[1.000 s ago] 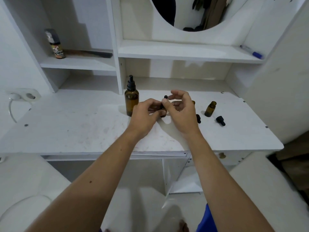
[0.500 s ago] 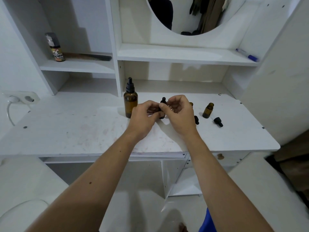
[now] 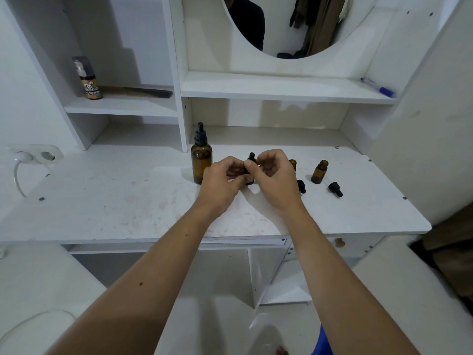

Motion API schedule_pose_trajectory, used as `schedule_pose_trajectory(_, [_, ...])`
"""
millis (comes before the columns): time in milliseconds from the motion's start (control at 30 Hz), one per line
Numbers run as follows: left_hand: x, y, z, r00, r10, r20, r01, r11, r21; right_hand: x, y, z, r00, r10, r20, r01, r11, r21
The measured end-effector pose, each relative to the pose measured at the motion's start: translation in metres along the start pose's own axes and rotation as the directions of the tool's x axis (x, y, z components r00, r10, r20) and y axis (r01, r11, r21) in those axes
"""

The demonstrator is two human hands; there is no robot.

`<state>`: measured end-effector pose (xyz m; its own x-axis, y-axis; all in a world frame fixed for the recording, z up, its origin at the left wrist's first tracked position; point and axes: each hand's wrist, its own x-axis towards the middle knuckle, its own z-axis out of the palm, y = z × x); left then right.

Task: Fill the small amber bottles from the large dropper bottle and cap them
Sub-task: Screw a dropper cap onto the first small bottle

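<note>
The large amber dropper bottle (image 3: pixel 201 160) stands capped on the white desk (image 3: pixel 115 201), just left of my hands. My left hand (image 3: pixel 220 185) grips a small amber bottle, mostly hidden by my fingers. My right hand (image 3: pixel 273 178) pinches its black dropper cap (image 3: pixel 251 158) from above. A second small bottle (image 3: pixel 293 163) peeks out behind my right hand. A third small bottle (image 3: pixel 318 172) stands uncapped further right. Two loose black dropper caps (image 3: pixel 301 186) (image 3: pixel 335 189) lie on the desk near them.
A wall socket with a white plug and cable (image 3: pixel 30 156) sits at the desk's left end. A spray bottle (image 3: pixel 88 78) and a dark comb (image 3: pixel 151 93) lie on the left shelf. A blue pen (image 3: pixel 378 87) rests on the right shelf under the round mirror.
Both hands stay together on the small bottle and its cap; my right fingers have shifted slightly around the cap. The view has tilted a little upward.
</note>
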<state>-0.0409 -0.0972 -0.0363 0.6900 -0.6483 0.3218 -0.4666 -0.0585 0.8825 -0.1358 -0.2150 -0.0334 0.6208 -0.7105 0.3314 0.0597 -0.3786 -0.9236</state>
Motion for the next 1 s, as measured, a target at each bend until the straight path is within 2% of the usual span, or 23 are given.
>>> schedule_pose_trajectory(133, [0.001,-0.0005,-0.0002,1.0,-0.009,0.009,0.009,1.0,-0.014,0.0001,-0.0007,-0.0016,0.999,-0.05,0.018,0.051,0.997,-0.054])
schedule_pose_trajectory(267, [0.0011,-0.0015,0.0007,1.0,-0.007,0.003,0.007,1.0,0.005,0.0001,0.0003,-0.0008,1.0,0.01,-0.014,-0.011,1.0,-0.014])
schedule_pose_trajectory(433, [0.0016,-0.0012,-0.0001,1.0,-0.014,0.012,0.014,1.0,-0.01,0.0001,-0.0008,-0.0023,0.995,-0.095,0.024,0.097,0.993,-0.069])
schedule_pose_trajectory(567, [0.0009,-0.0007,0.0005,1.0,-0.006,0.005,0.006,1.0,-0.004,0.0012,0.0005,-0.0018,1.0,-0.009,0.0,0.009,1.0,0.0])
schedule_pose_trajectory(700, [0.0009,-0.0002,0.0001,1.0,-0.02,0.011,0.02,1.0,-0.005,0.0011,0.0014,-0.0035,0.995,-0.085,0.051,0.087,0.995,-0.049])
schedule_pose_trajectory(867, [0.001,0.0004,0.0009,1.0,-0.029,0.002,0.029,1.0,0.003,0.0019,0.0037,-0.0025,1.0,-0.021,0.02,0.022,0.999,-0.039])
schedule_pose_trajectory(1000, [0.0011,0.0013,0.002,1.0,-0.029,-0.009,0.029,1.0,0.002,0.0005,0.001,-0.0023,0.999,-0.044,-0.008,0.044,0.998,-0.05])
